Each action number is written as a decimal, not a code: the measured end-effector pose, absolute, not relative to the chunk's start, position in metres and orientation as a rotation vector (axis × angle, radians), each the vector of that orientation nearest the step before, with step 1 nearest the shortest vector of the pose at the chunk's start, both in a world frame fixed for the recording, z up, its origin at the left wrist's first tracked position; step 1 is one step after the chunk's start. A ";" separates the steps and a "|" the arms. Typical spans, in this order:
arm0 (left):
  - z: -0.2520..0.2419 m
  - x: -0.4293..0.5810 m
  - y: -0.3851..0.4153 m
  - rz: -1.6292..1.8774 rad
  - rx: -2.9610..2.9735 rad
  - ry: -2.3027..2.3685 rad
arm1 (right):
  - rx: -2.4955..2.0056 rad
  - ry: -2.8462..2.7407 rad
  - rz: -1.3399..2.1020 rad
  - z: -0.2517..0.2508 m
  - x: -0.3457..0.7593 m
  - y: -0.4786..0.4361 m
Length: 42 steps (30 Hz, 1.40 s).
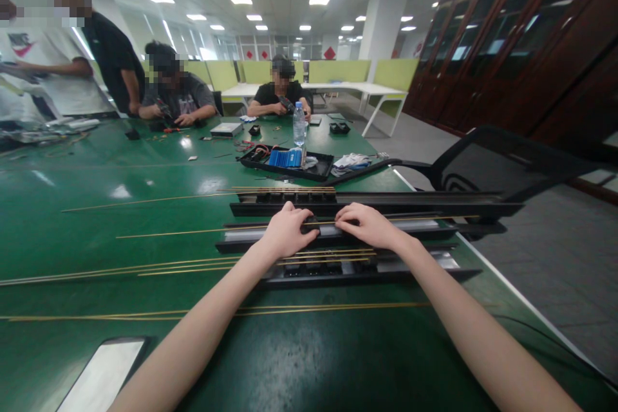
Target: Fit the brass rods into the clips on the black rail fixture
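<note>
Three long black channels lie across the green table, one behind another. Over the middle channel (425,226), my left hand (288,230) has its fingers curled round a small black block (310,225). Just to the right, my right hand (367,225) pinches a thin brass rod (327,223) that runs along this channel and out to the left. Several brass rods (193,265) lie on the near channel (386,277), which has black blocks inside. The far channel (386,207) also holds black blocks, with rods above them.
A phone (106,373) lies at the near left. Two more rods (290,310) cross the table in front of the channels. Behind stand a black tray (316,170), a water bottle (299,125) and white gloves (351,163). People sit and stand beyond; a chair (502,164) is at right.
</note>
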State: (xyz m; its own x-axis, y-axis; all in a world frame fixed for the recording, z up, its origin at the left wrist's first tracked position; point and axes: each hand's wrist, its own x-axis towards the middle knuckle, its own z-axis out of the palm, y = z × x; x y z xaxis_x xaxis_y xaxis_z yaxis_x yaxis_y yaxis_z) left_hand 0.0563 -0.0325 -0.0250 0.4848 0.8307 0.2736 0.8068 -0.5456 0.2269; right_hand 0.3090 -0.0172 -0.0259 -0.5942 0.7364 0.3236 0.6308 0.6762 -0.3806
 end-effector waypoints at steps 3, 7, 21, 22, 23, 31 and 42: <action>-0.025 0.056 -0.032 0.544 2.649 1.470 | -1.050 -2.431 0.331 -0.024 0.309 -0.017; -0.026 0.056 -0.032 0.540 2.646 1.471 | -1.039 -2.439 0.343 -0.024 0.311 -0.016; -0.024 0.056 -0.033 0.534 2.648 1.464 | -1.053 -2.433 0.351 -0.026 0.315 -0.014; -0.024 0.056 -0.033 0.535 2.650 1.464 | -1.050 -2.437 0.352 -0.026 0.316 -0.013; -0.025 0.056 -0.033 0.532 2.650 1.468 | -1.045 -2.442 0.353 -0.026 0.316 -0.013; -0.021 0.056 -0.034 0.512 2.631 1.481 | -1.042 -2.452 0.386 -0.022 0.321 -0.013; -0.022 0.056 -0.034 0.514 2.624 1.483 | -1.082 -2.440 0.370 -0.019 0.319 -0.016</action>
State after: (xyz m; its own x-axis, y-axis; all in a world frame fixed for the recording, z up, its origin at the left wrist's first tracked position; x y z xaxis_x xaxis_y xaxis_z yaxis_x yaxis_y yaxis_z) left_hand 0.0561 -0.0337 -0.0216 0.4739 0.8452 0.2469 0.8169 -0.5267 0.2352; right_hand 0.3191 -0.0158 -0.0190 -0.5955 0.7505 0.2865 0.6319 0.6578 -0.4099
